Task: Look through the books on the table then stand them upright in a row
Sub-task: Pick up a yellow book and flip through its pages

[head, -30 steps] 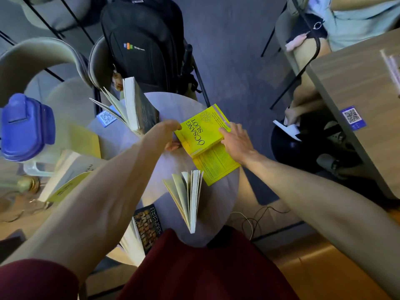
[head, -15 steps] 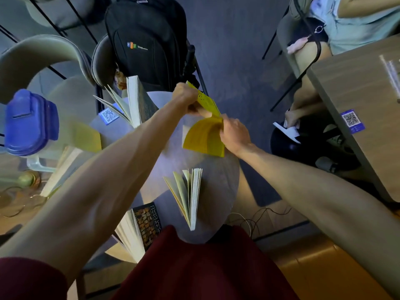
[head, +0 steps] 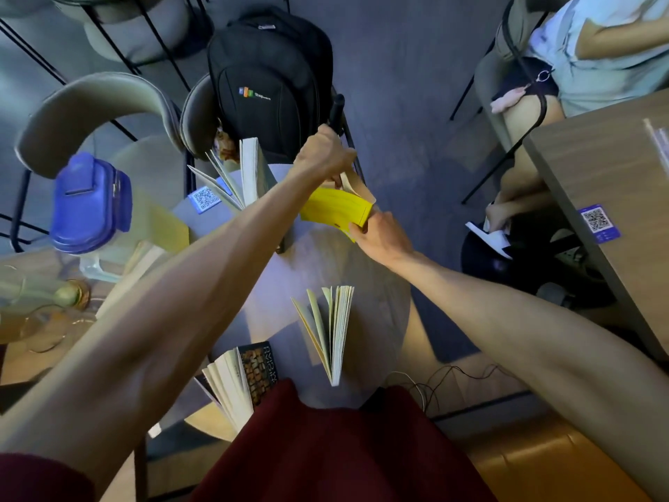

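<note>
Yellow book (head: 335,209) is held open above the far edge of the round table (head: 376,284), its long axis slanting toward the right edge; the left hand (head: 325,154) is clamped on raised pages, the right hand (head: 380,235) pinches its near corner. Three fanned books (head: 335,331) are stood around; a black backpack (head: 271,85) sits beyond.

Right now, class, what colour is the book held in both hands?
Bright yellow book; the head view shows it.
</note>
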